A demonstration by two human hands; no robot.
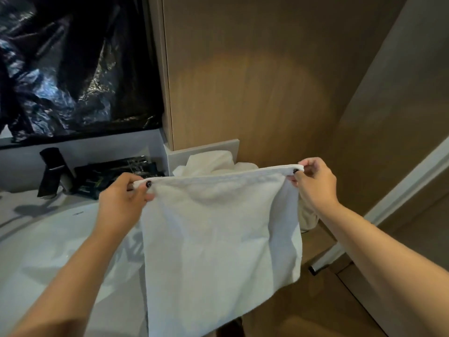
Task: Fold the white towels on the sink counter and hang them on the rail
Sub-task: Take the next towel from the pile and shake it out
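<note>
A white towel hangs stretched in the air in front of me, its top edge level and its body dropping straight down. My left hand pinches the top left corner. At the top right corner my right hand pinches the edge. Behind the held towel, a heap of more white towels lies on the right end of the sink counter. A metal rail end shows low at the right, below the counter; the rest of it is hidden by the towel.
A white basin fills the lower left. A black tap and dark packets stand at the back of the counter. Black plastic sheet covers the wall above. Wooden panels stand ahead and to the right.
</note>
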